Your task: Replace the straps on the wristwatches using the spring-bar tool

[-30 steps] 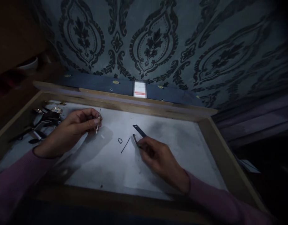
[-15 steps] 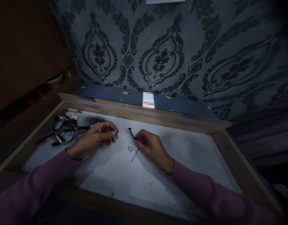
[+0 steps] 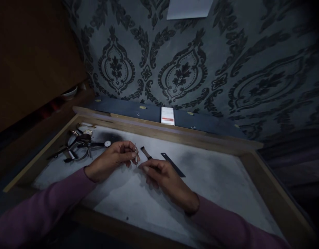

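Note:
My left hand [image 3: 120, 155] is closed, pinching a small silvery watch piece [image 3: 136, 154] seen edge-on between thumb and fingers. Close to its lower end is my right hand [image 3: 161, 173], thumb and forefinger pressed together; whatever they hold is too small or hidden to make out. Just beyond the right fingers is a short dark watch strap [image 3: 146, 153], its near end hidden by the hand. A dark flat blade-like strip [image 3: 172, 164] with a hole at one end lies behind my right hand. Left of my left hand rests a white-faced watch [image 3: 107, 144] on a black strap.
Several watches and straps [image 3: 80, 143] are heaped in the left corner of a shallow wooden drawer [image 3: 268, 183] lined with white. A small white box [image 3: 168, 115] stands on the blue ledge behind it. Patterned wallpaper rises beyond, and a wooden cabinet [image 3: 35, 62] is at left.
My right hand has let go of the strap and moved left to the silvery piece in my left hand. The dark strip and white-faced watch have come into sight.

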Available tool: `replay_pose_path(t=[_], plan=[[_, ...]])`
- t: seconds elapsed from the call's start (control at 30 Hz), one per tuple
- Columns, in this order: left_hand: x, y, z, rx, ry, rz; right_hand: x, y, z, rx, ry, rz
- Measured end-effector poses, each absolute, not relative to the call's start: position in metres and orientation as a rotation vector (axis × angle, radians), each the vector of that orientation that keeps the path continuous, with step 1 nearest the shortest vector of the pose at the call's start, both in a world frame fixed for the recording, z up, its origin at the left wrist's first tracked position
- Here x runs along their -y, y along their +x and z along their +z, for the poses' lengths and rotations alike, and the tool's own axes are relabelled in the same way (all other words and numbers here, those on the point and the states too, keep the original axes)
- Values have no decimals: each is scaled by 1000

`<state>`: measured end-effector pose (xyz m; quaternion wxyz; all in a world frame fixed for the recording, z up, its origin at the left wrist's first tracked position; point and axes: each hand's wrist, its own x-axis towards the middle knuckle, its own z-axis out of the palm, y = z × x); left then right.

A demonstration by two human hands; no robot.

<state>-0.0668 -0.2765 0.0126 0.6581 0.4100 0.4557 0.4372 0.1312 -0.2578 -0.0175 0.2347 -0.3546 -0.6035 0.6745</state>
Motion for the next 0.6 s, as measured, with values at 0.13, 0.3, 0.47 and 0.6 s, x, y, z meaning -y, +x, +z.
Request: replay_pose_path(t=[0.13, 0.3, 0.47, 0.6], plan=[[277, -63, 12, -1018, 912, 1000, 266, 126, -13, 1363, -870, 2148], [277, -63, 11, -1038, 892, 999, 269, 124, -6, 1227, -856, 2223], [277, -63, 9, -1065, 898, 971, 272, 122, -6, 1168, -872, 2248], [277, -61, 6, -1066, 911, 934, 273, 122, -9, 1170, -883, 2247]])
